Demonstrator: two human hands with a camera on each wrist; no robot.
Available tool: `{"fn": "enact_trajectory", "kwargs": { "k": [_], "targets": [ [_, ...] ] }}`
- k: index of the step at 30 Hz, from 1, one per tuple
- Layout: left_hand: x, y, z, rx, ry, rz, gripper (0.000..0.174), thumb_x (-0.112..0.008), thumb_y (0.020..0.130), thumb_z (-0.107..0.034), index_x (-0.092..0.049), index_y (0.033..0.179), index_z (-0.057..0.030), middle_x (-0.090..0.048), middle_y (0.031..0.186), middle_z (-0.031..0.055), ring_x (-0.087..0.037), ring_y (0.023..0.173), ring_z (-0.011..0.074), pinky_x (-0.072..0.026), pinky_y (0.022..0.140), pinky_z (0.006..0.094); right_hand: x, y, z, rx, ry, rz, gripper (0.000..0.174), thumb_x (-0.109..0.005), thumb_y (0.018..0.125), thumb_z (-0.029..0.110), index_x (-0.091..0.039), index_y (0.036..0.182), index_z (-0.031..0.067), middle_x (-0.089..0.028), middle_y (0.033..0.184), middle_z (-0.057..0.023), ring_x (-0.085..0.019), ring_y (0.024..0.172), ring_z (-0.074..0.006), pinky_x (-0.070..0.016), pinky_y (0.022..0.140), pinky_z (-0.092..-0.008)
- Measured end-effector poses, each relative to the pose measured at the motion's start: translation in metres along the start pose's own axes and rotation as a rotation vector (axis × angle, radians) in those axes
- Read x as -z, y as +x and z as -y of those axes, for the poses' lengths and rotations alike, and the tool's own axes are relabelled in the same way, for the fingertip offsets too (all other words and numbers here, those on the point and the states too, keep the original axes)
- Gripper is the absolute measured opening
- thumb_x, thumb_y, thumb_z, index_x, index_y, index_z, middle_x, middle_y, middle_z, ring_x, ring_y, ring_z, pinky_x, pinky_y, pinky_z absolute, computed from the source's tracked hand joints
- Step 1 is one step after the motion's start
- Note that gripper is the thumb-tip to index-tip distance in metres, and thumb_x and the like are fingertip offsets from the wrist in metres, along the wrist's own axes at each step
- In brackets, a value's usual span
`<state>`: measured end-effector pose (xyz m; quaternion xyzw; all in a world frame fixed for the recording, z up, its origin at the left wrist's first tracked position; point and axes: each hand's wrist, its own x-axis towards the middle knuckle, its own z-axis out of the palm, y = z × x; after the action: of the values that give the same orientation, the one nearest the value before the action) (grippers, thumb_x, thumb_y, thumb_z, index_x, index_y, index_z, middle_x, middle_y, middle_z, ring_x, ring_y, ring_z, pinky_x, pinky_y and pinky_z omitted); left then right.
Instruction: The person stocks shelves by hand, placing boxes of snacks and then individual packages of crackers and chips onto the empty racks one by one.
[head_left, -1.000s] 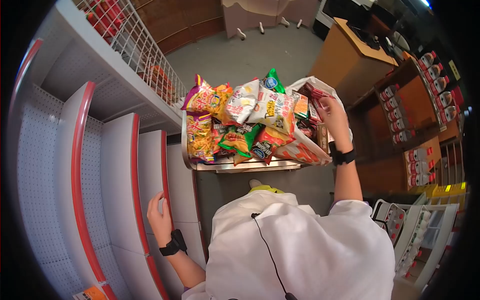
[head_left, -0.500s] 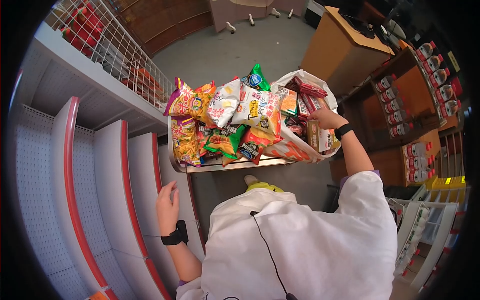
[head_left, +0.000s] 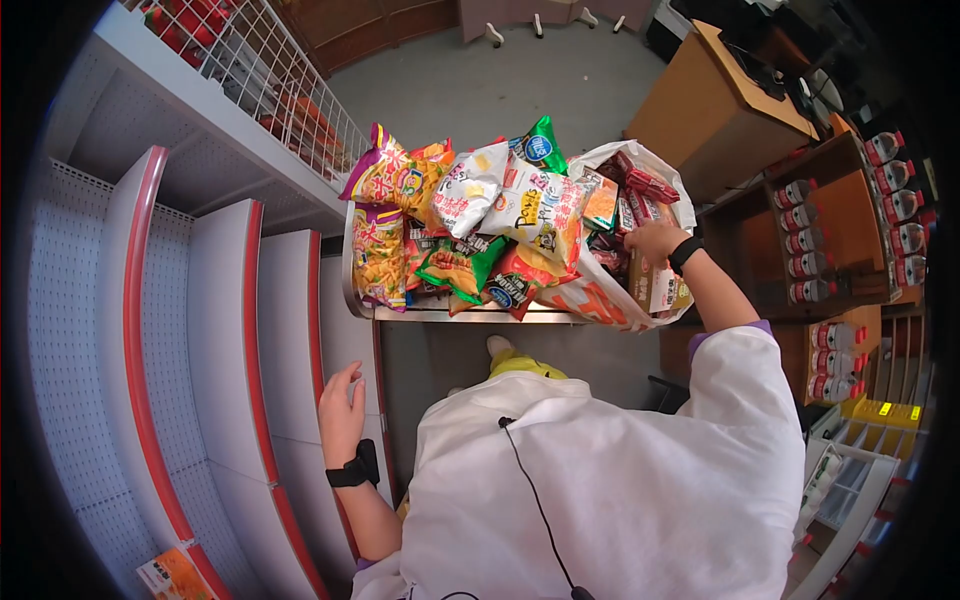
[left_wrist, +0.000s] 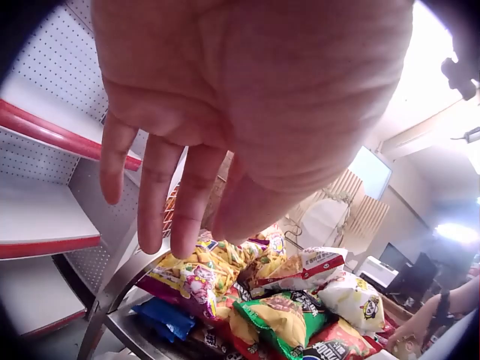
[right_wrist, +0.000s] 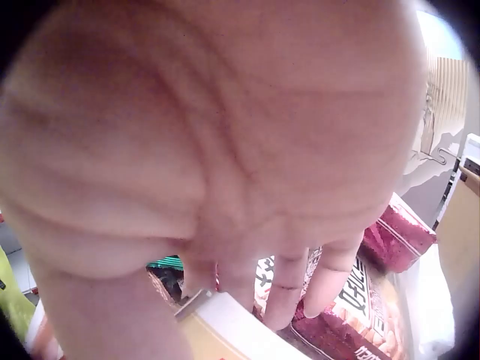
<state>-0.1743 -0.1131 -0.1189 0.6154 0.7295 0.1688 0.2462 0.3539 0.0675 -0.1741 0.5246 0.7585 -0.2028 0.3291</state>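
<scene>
My right hand (head_left: 655, 243) is down in a white plastic bag (head_left: 600, 302) at the cart's right end. It grips the upper edge of a tan box (head_left: 668, 292) with a white label; in the right wrist view, the box (right_wrist: 232, 330) lies between thumb and fingers. Beyond those fingers is a red snack pack (right_wrist: 352, 322). More red packs (head_left: 650, 186) fill the bag. My left hand (head_left: 342, 415) hangs beside the shelves, holding nothing, fingers relaxed. Puffed snack bags in yellow-purple (head_left: 380, 262), white (head_left: 535, 208) and green (head_left: 462, 262) are heaped on the metal cart (head_left: 470, 315).
White shelves with red edges (head_left: 262, 330) stand close on my left, below a wire basket (head_left: 290, 80). An orange-and-white card (head_left: 180, 575) is at the lower left. Bottles (head_left: 835, 362) line racks on the right, near a wooden desk (head_left: 720, 110).
My right hand went from the red packs at the bag's far side down to the tan box nearer me. The left hand rose slightly and turned beside the shelves.
</scene>
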Motion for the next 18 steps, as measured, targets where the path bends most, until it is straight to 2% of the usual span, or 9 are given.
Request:
{"fn": "enact_trajectory", "kwargs": {
  "k": [3, 7, 10, 12, 14, 15, 16, 17, 18],
  "targets": [
    [0.0, -0.002, 0.003, 0.004, -0.006, -0.007, 0.027, -0.056, 0.088, -0.006, -0.06, 0.114, -0.0048, -0.064, 0.103, 0.0146, -0.061, 0.096, 0.0302, -0.0475, 0.085, 0.0362, 0.004, -0.004, -0.002, 0.015, -0.011, 0.034, 0.063, -0.079, 0.055, -0.002, -0.061, 0.112, 0.0159, -0.062, 0.111, -0.0088, -0.05, 0.114, -0.0298, -0.0454, 0.091, -0.0411],
    [-0.002, -0.003, 0.012, -0.039, -0.01, -0.028, 0.027, -0.055, 0.088, -0.006, -0.06, 0.114, -0.0039, -0.063, 0.102, 0.0151, -0.061, 0.096, 0.0308, -0.0475, 0.084, 0.0369, 0.006, -0.028, -0.009, 0.161, 0.039, -0.021, 0.065, -0.083, 0.049, 0.003, -0.058, 0.108, 0.0141, -0.062, 0.108, -0.0072, -0.052, 0.108, -0.031, -0.0457, 0.088, -0.042],
    [-0.008, -0.004, 0.009, -0.032, -0.029, -0.029, 0.027, -0.056, 0.087, -0.006, -0.06, 0.113, -0.0039, -0.063, 0.102, 0.0152, -0.061, 0.095, 0.0315, -0.0474, 0.084, 0.0379, 0.012, -0.057, -0.018, 0.193, 0.14, -0.246, 0.061, -0.08, 0.045, 0.005, -0.055, 0.101, 0.0134, -0.059, 0.107, -0.0059, -0.052, 0.1, -0.0319, -0.0448, 0.086, -0.0411],
    [-0.003, -0.006, 0.017, -0.048, -0.035, -0.053, 0.026, -0.057, 0.086, -0.006, -0.061, 0.112, -0.0042, -0.064, 0.102, 0.0159, -0.061, 0.095, 0.0323, -0.0476, 0.084, 0.0386, 0.048, -0.083, 0.006, 0.236, 0.162, -0.373, 0.053, -0.078, 0.052, 0.009, -0.055, 0.1, 0.01, -0.057, 0.105, -0.0097, -0.051, 0.098, -0.0335, -0.0442, 0.085, -0.0407],
    [0.008, -0.022, 0.028, -0.065, -0.059, -0.122, 0.026, -0.058, 0.085, -0.007, -0.062, 0.111, -0.004, -0.064, 0.102, 0.0173, -0.061, 0.095, 0.0335, -0.048, 0.085, 0.0399, 0.083, -0.086, 0.031, 0.436, 0.125, -0.595, 0.052, -0.076, 0.06, 0.019, -0.053, 0.104, 0.0035, -0.054, 0.099, -0.0175, -0.049, 0.095, -0.0374, -0.0429, 0.084, -0.0415],
    [0.008, -0.027, 0.029, -0.09, -0.095, -0.147, 0.026, -0.059, 0.084, -0.007, -0.062, 0.11, -0.0036, -0.064, 0.102, 0.018, -0.061, 0.095, 0.034, -0.0483, 0.085, 0.0406, 0.1, -0.116, 0.051, 0.416, 0.1, -0.573, 0.058, -0.076, 0.06, 0.021, -0.053, 0.109, 0.0024, -0.054, 0.101, -0.0181, -0.049, 0.096, -0.0382, -0.0422, 0.086, -0.0433],
    [0.01, -0.036, 0.028, -0.174, -0.055, -0.206, 0.027, -0.06, 0.082, -0.008, -0.062, 0.109, -0.0025, -0.065, 0.1, 0.018, -0.062, 0.094, 0.0341, -0.0488, 0.085, 0.0417, 0.111, -0.133, 0.077, 0.482, 0.216, -0.714, 0.061, -0.077, 0.061, 0.023, -0.052, 0.112, 0.0015, -0.054, 0.1, -0.0182, -0.049, 0.096, -0.0387, -0.0423, 0.087, -0.0432],
    [0.003, -0.043, 0.031, -0.151, -0.079, -0.235, 0.026, -0.061, 0.081, -0.009, -0.063, 0.106, -0.0025, -0.066, 0.099, 0.0173, -0.062, 0.093, 0.0342, -0.049, 0.085, 0.0419, 0.135, -0.162, 0.102, 0.516, 0.203, -0.63, 0.064, -0.079, 0.059, 0.025, -0.052, 0.112, 0.0014, -0.053, 0.098, -0.0178, -0.049, 0.094, -0.0386, -0.0428, 0.086, -0.0425],
    [0.006, -0.046, 0.021, -0.22, -0.027, -0.273, 0.025, -0.06, 0.081, -0.011, -0.063, 0.104, -0.0037, -0.066, 0.1, 0.017, -0.062, 0.094, 0.0334, -0.0495, 0.084, 0.0417, 0.142, -0.178, 0.114, 0.63, 0.106, -0.741, 0.066, -0.081, 0.056, 0.027, -0.053, 0.11, 0.0022, -0.052, 0.095, -0.0167, -0.049, 0.09, -0.037, -0.0428, 0.083, -0.0409]
  ]
}}
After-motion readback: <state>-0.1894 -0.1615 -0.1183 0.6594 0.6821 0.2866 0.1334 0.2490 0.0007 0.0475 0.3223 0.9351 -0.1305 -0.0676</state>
